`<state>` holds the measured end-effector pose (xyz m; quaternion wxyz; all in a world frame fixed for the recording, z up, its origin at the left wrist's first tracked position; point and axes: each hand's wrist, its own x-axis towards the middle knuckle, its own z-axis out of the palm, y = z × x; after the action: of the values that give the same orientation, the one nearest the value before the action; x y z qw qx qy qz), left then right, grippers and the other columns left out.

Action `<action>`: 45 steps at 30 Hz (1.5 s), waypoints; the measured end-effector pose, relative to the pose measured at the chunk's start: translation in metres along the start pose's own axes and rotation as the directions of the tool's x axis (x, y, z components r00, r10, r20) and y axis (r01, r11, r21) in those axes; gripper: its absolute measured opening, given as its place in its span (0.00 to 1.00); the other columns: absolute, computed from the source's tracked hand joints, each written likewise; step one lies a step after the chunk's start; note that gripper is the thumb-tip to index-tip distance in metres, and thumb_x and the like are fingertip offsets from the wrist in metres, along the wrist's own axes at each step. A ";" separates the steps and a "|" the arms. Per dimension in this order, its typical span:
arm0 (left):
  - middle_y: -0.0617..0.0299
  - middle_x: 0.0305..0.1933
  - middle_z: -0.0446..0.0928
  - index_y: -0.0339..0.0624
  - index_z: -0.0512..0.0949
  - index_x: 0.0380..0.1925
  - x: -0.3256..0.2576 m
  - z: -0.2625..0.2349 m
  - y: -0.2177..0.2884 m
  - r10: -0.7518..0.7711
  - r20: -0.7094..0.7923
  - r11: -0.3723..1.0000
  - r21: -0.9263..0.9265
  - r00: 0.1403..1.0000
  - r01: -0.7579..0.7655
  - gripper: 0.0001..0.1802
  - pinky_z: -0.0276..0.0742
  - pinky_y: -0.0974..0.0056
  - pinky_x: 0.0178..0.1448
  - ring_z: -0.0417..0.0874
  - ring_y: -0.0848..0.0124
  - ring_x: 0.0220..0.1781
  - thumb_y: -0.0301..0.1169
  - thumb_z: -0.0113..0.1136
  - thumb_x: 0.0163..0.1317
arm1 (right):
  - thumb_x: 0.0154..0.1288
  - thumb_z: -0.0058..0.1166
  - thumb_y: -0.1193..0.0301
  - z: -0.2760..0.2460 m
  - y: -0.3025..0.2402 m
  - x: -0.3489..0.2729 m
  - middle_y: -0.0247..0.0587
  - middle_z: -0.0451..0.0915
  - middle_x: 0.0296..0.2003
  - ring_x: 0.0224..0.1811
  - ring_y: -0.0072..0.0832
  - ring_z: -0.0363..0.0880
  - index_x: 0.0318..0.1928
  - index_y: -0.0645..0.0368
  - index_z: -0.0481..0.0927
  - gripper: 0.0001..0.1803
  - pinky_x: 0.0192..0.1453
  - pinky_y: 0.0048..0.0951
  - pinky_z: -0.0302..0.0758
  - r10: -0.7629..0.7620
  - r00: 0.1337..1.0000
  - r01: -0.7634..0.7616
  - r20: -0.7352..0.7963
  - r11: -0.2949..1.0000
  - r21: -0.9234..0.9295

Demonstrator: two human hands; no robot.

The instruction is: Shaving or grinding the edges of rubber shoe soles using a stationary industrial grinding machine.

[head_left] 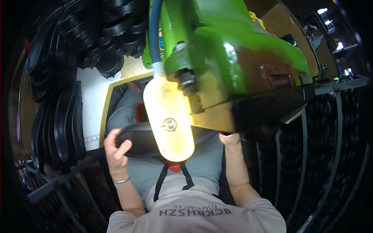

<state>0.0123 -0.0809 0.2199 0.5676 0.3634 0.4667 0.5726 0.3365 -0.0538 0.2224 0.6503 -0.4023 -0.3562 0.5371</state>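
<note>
My left hand grips a black rubber sole by its edge under the green press; light, floppy. Right hand half hidden, grip unclear.

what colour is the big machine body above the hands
Bright green, with a darker, worn underside; the machine body shows best in the head view.

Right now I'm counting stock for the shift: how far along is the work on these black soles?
Looks done: black soles hang in stacks at left. In hand: the left hand grips one black sole under the green machine; the right hand reaches beneath it, mostly hidden. What is left cannot be judged from this view.
</note>
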 end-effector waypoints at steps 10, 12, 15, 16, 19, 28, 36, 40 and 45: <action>0.56 0.41 0.81 0.31 0.78 0.39 -0.034 -0.007 -0.092 -0.396 0.165 0.873 0.373 0.903 0.315 0.18 0.78 0.67 0.48 0.82 0.72 0.42 0.21 0.71 0.46 | 0.32 0.78 0.80 0.052 0.007 0.009 0.43 0.74 0.42 0.46 0.26 0.76 0.42 0.65 0.66 0.36 0.49 0.28 0.76 0.606 0.795 -0.606 0.014 0.793 0.069; 0.57 0.43 0.82 0.32 0.79 0.39 -0.040 0.040 -0.111 -0.441 0.195 0.827 0.467 0.876 0.312 0.20 0.77 0.66 0.50 0.82 0.72 0.42 0.23 0.73 0.45 | 0.31 0.78 0.80 0.049 0.012 0.015 0.43 0.74 0.40 0.44 0.26 0.76 0.42 0.66 0.66 0.37 0.48 0.27 0.76 0.183 0.966 -0.150 0.182 0.972 -0.183; 0.57 0.43 0.82 0.32 0.79 0.40 -0.057 0.099 -0.128 -0.410 0.229 0.896 0.283 0.883 0.342 0.19 0.76 0.66 0.50 0.81 0.70 0.44 0.27 0.73 0.47 | 0.34 0.79 0.75 0.082 -0.012 0.005 0.38 0.76 0.31 0.33 0.24 0.79 0.41 0.64 0.65 0.36 0.39 0.24 0.78 -0.062 0.992 0.098 0.109 0.927 -0.362; 0.57 0.44 0.81 0.33 0.79 0.41 -0.061 0.107 -0.133 -0.336 0.280 0.903 0.367 0.899 0.223 0.20 0.75 0.65 0.52 0.81 0.70 0.45 0.29 0.73 0.48 | 0.36 0.78 0.71 0.082 -0.015 0.006 0.39 0.77 0.31 0.32 0.26 0.80 0.42 0.64 0.66 0.35 0.37 0.25 0.78 -0.195 0.967 0.253 0.166 0.837 -0.485; 0.53 0.42 0.80 0.32 0.78 0.40 -0.063 0.101 -0.131 -0.232 0.405 0.901 0.432 0.885 0.039 0.23 0.74 0.63 0.50 0.80 0.65 0.44 0.36 0.73 0.48 | 0.42 0.75 0.61 0.073 -0.032 0.006 0.43 0.80 0.32 0.31 0.33 0.81 0.43 0.62 0.70 0.32 0.36 0.29 0.77 -0.177 0.914 0.390 0.364 0.632 -0.670; 0.55 0.48 0.77 0.39 0.78 0.45 -0.031 -0.110 0.077 0.873 0.058 -0.237 0.918 0.485 0.317 0.17 0.70 0.54 0.56 0.75 0.59 0.52 0.36 0.62 0.59 | 0.62 0.55 0.78 -0.027 -0.149 0.061 0.40 0.73 0.42 0.36 0.16 0.72 0.50 0.66 0.70 0.17 0.40 0.15 0.72 -0.793 0.446 0.555 -0.415 0.609 -0.567; 0.62 0.56 0.71 0.57 0.82 0.42 -0.015 -0.141 0.081 0.775 -0.407 -0.205 0.562 0.484 0.801 0.29 0.62 0.44 0.57 0.69 0.58 0.57 0.64 0.51 0.56 | 0.59 0.60 0.68 -0.044 -0.050 0.178 0.43 0.73 0.29 0.17 0.25 0.74 0.57 0.64 0.60 0.30 0.16 0.26 0.77 -0.312 0.833 0.154 -0.457 0.924 -0.349; 0.56 0.64 0.66 0.53 0.80 0.47 -0.041 -0.154 0.090 0.709 -0.242 -0.361 0.682 0.662 0.636 0.26 0.60 0.43 0.62 0.65 0.53 0.63 0.57 0.58 0.56 | 0.60 0.59 0.55 -0.015 -0.027 0.167 0.36 0.70 0.17 0.10 0.22 0.68 0.60 0.57 0.56 0.36 0.11 0.23 0.67 -0.072 0.875 -0.101 -0.478 0.940 -0.327; 0.49 0.62 0.67 0.45 0.78 0.49 -0.033 -0.124 0.077 0.699 -0.024 -0.329 0.877 0.715 0.351 0.22 0.56 0.48 0.69 0.63 0.48 0.65 0.33 0.65 0.53 | 0.58 0.62 0.57 -0.047 0.000 0.118 0.44 0.77 0.26 0.20 0.29 0.76 0.61 0.54 0.58 0.37 0.19 0.31 0.73 0.114 0.886 -0.284 -0.449 0.899 -0.332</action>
<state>-0.1264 -0.1230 0.2594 -0.2775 0.5199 0.7980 0.1258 0.3988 0.0562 0.2064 0.5586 -0.6638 -0.2635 0.4217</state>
